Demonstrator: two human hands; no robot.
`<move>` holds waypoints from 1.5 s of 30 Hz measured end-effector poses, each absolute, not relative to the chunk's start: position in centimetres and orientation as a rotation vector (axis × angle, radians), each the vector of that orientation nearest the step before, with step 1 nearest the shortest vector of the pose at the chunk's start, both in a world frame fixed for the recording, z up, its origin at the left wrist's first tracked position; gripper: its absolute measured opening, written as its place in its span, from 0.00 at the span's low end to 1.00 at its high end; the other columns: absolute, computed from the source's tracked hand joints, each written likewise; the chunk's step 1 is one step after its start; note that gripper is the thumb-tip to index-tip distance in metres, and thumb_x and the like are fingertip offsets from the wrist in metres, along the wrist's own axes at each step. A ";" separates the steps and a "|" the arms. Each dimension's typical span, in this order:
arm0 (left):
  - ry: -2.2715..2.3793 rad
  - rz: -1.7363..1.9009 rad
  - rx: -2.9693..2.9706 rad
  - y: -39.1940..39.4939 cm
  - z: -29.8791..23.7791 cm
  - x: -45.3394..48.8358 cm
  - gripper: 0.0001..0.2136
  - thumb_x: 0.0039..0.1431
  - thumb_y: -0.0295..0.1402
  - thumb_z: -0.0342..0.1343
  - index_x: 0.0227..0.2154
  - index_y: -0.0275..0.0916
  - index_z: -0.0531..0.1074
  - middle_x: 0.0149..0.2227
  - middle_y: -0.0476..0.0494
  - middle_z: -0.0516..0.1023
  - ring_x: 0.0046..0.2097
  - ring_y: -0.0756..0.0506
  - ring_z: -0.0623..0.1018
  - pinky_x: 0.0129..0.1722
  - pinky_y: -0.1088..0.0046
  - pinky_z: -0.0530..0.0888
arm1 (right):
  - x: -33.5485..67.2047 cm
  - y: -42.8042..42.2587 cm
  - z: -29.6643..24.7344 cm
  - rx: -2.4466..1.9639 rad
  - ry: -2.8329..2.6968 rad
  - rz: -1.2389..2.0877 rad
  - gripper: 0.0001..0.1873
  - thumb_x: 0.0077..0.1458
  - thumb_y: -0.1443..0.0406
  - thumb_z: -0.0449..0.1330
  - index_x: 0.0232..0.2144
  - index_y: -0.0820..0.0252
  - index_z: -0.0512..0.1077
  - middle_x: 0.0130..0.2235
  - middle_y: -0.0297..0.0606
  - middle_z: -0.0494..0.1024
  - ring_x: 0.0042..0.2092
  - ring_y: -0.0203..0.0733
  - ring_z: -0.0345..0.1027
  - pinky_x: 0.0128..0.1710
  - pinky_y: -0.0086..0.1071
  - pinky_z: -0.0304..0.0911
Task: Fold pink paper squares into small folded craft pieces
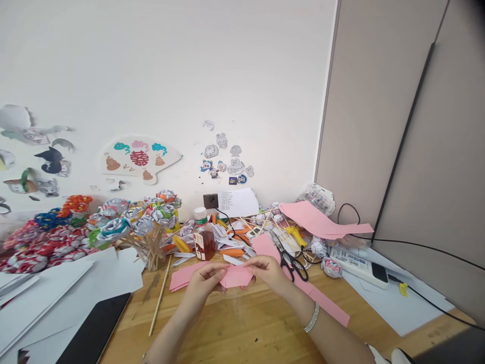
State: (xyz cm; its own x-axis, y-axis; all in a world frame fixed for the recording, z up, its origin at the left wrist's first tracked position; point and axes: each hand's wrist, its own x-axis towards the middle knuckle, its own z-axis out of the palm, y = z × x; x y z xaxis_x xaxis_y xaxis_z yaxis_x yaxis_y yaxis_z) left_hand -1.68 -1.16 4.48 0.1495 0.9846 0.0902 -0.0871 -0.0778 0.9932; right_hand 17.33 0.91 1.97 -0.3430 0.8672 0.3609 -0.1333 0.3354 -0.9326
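Observation:
A small folded piece of pink paper [237, 277] is stretched between my two hands above the wooden table. My left hand [207, 283] pinches its left end between thumb and fingers. At the right end, my right hand [267, 273] grips the paper's upper corner, some fingers hidden behind it. Just left of my left hand lies a small stack of pink paper [185, 274]. Black-handled scissors [291, 261] rest beyond my right hand, over a pink paper strip [326, 305]. Behind the held paper stands a bottle with red-brown contents [203, 237].
Paper flowers on sticks [151, 227] crowd the left back. A black tablet-like slab [96, 328] and white sheets [64, 298] cover the left side. One wooden stick [160, 296] lies on the table [227, 333]. A power strip [356, 267] with cables sits at right.

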 end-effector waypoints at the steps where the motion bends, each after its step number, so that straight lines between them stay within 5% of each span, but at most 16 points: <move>1: 0.983 1.180 1.279 -1.2 4.5 -1.7 0.13 0.38 0.38 0.62 0.27 0.34 0.73 0.20 0.50 0.73 0.20 0.51 0.71 0.22 0.75 0.71 | 17.3 0.9 2.0 -0.681 -1.571 1.210 0.15 0.45 0.57 0.60 0.31 0.64 0.73 0.26 0.35 0.74 0.24 0.35 0.69 0.25 0.28 0.64; 10: 0.908 1.112 1.236 -1.5 5.0 -1.9 0.14 0.42 0.37 0.60 0.32 0.35 0.72 0.24 0.48 0.75 0.22 0.51 0.72 0.24 0.74 0.72 | 17.4 1.1 1.8 -0.702 -1.552 1.194 0.16 0.45 0.57 0.59 0.33 0.64 0.72 0.25 0.35 0.73 0.24 0.35 0.68 0.25 0.29 0.64; 18: 1.039 1.192 1.243 -0.7 4.1 -1.9 0.16 0.37 0.41 0.61 0.28 0.34 0.72 0.17 0.52 0.72 0.18 0.51 0.72 0.21 0.73 0.71 | 17.4 1.1 1.5 -0.638 -1.592 1.280 0.18 0.47 0.59 0.58 0.40 0.63 0.70 0.27 0.36 0.74 0.24 0.34 0.68 0.26 0.29 0.64; 28: 0.962 1.171 1.212 -1.4 4.6 -1.7 0.10 0.40 0.35 0.59 0.27 0.35 0.72 0.20 0.52 0.73 0.20 0.52 0.72 0.23 0.75 0.72 | 17.5 1.2 1.5 -0.640 -1.561 1.258 0.15 0.46 0.58 0.59 0.34 0.63 0.73 0.22 0.34 0.73 0.23 0.34 0.67 0.25 0.28 0.63; 45: 1.089 1.039 1.377 -0.4 3.3 -1.5 0.17 0.39 0.45 0.59 0.27 0.35 0.70 0.20 0.55 0.67 0.22 0.53 0.69 0.23 0.74 0.74 | 17.7 0.1 2.5 -0.762 -1.776 1.024 0.14 0.51 0.59 0.53 0.35 0.62 0.73 0.34 0.41 0.74 0.32 0.39 0.69 0.31 0.30 0.63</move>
